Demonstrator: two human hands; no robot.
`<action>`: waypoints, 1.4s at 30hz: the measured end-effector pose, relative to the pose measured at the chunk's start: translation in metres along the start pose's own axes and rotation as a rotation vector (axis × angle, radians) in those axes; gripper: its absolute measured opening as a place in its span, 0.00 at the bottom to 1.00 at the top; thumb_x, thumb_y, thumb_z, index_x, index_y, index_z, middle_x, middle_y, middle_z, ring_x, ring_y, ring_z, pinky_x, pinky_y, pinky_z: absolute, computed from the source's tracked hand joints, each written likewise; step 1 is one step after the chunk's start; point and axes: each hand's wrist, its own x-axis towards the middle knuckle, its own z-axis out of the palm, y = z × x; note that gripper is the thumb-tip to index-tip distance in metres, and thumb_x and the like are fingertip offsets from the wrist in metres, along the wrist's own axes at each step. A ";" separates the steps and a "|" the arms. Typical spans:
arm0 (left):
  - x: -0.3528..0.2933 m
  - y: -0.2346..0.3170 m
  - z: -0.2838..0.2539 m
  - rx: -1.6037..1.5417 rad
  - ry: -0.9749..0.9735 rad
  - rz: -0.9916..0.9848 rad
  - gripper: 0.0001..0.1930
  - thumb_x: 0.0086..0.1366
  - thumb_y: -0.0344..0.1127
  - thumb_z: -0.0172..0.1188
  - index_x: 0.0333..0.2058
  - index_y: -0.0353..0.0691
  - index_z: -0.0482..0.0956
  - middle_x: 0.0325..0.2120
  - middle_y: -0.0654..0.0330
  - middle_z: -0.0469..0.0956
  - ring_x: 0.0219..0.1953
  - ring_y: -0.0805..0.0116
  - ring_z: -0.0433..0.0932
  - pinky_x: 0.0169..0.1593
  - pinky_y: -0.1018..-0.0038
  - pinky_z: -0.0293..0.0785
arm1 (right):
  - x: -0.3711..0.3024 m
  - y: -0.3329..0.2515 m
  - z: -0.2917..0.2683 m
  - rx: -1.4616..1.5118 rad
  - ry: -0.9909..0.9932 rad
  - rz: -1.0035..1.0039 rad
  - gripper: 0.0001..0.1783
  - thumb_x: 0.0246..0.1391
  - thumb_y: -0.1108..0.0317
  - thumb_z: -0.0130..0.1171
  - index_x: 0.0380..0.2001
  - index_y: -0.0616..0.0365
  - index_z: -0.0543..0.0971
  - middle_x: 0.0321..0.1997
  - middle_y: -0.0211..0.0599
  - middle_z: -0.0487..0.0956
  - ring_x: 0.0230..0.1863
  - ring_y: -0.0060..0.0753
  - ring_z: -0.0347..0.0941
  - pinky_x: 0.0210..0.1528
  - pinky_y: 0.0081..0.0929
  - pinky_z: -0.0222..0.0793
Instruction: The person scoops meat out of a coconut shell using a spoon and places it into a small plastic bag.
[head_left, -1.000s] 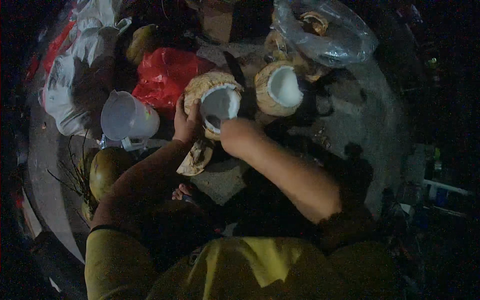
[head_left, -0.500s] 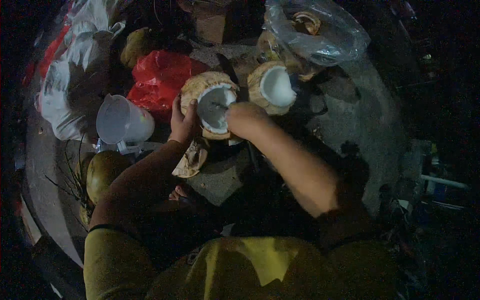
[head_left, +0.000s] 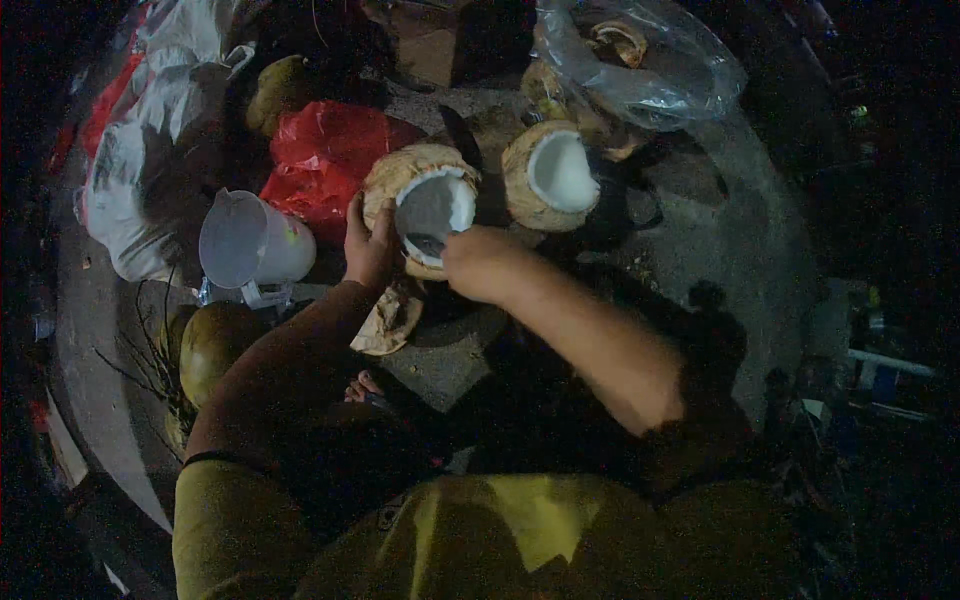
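My left hand (head_left: 371, 245) is wrapped round the left side of an opened coconut (head_left: 420, 165), whose white-lined hollow faces up and toward the right. My right hand (head_left: 490, 264) is closed at the coconut's lower right rim. From its fingers a small dark spoon-like tool (head_left: 428, 243) reaches into the hollow, low against the white flesh; most of its handle is hidden by the hand. Just to the right lies another opened coconut half (head_left: 552, 177), its white flesh showing. Below the held coconut is a cut piece of husk (head_left: 388, 322).
A red plastic bag (head_left: 325, 160) and a clear plastic jug (head_left: 255, 240) lie to the left, with a whole green coconut (head_left: 212, 345) below. A dark blade (head_left: 460, 138) rests behind the coconuts. White sacks (head_left: 140, 190) line the far left; a clear bag (head_left: 660, 65) sits back right.
My right hand has shifted slightly down and left, and the tool has moved from the upper part of the hollow to its lower edge. My left hand keeps its hold.
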 end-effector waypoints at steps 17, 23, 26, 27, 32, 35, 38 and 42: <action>0.015 -0.047 0.000 0.022 0.042 0.242 0.25 0.56 0.38 0.45 0.48 0.37 0.46 0.38 0.53 0.61 0.37 0.69 0.63 0.39 0.76 0.62 | 0.039 0.016 0.010 0.070 0.154 0.089 0.13 0.40 0.66 0.43 0.22 0.64 0.73 0.26 0.47 0.73 0.29 0.45 0.70 0.33 0.34 0.65; 0.026 -0.058 -0.011 0.261 0.035 0.451 0.27 0.56 0.39 0.46 0.49 0.34 0.45 0.36 0.54 0.63 0.34 0.71 0.63 0.38 0.77 0.61 | 0.005 0.004 -0.016 -0.131 -0.001 -0.212 0.13 0.37 0.64 0.46 0.22 0.64 0.73 0.26 0.48 0.72 0.29 0.44 0.70 0.32 0.34 0.65; 0.002 -0.031 0.007 -0.008 -0.005 0.226 0.27 0.56 0.38 0.45 0.49 0.34 0.44 0.36 0.54 0.63 0.34 0.70 0.64 0.38 0.77 0.61 | 0.018 0.006 -0.019 -0.170 0.068 -0.087 0.12 0.36 0.66 0.47 0.22 0.65 0.73 0.25 0.49 0.72 0.28 0.44 0.70 0.31 0.34 0.65; 0.007 -0.039 0.004 -0.008 0.001 0.246 0.27 0.55 0.38 0.45 0.49 0.34 0.44 0.36 0.53 0.63 0.34 0.69 0.64 0.38 0.77 0.62 | 0.022 -0.001 -0.019 -0.158 0.107 -0.049 0.12 0.36 0.67 0.47 0.22 0.65 0.73 0.25 0.49 0.72 0.28 0.44 0.70 0.31 0.34 0.65; 0.018 -0.013 -0.008 0.228 -0.074 0.173 0.29 0.54 0.40 0.47 0.49 0.36 0.44 0.35 0.51 0.64 0.33 0.67 0.66 0.34 0.77 0.64 | 0.008 -0.007 -0.002 -0.004 0.030 0.053 0.11 0.36 0.70 0.45 0.24 0.65 0.73 0.26 0.51 0.72 0.29 0.46 0.69 0.33 0.35 0.64; 0.046 -0.007 -0.016 -0.044 -0.122 -0.036 0.31 0.52 0.43 0.51 0.48 0.37 0.46 0.36 0.52 0.64 0.33 0.67 0.66 0.34 0.76 0.64 | 0.010 0.010 -0.020 -0.008 0.001 0.027 0.12 0.37 0.70 0.43 0.23 0.65 0.73 0.26 0.52 0.71 0.30 0.47 0.69 0.34 0.35 0.64; 0.065 -0.057 -0.058 0.016 -0.162 0.124 0.31 0.49 0.47 0.53 0.46 0.38 0.49 0.36 0.54 0.63 0.37 0.67 0.65 0.37 0.74 0.62 | 0.021 0.006 -0.019 -0.058 0.028 -0.043 0.13 0.37 0.69 0.41 0.22 0.65 0.74 0.26 0.51 0.72 0.30 0.48 0.69 0.33 0.37 0.63; 0.011 0.002 -0.010 -0.128 -0.220 -0.170 0.32 0.51 0.48 0.50 0.49 0.44 0.44 0.39 0.55 0.62 0.41 0.65 0.63 0.39 0.72 0.61 | 0.016 0.021 -0.011 -0.045 0.120 -0.050 0.12 0.37 0.70 0.43 0.22 0.65 0.74 0.26 0.50 0.72 0.29 0.48 0.69 0.32 0.37 0.64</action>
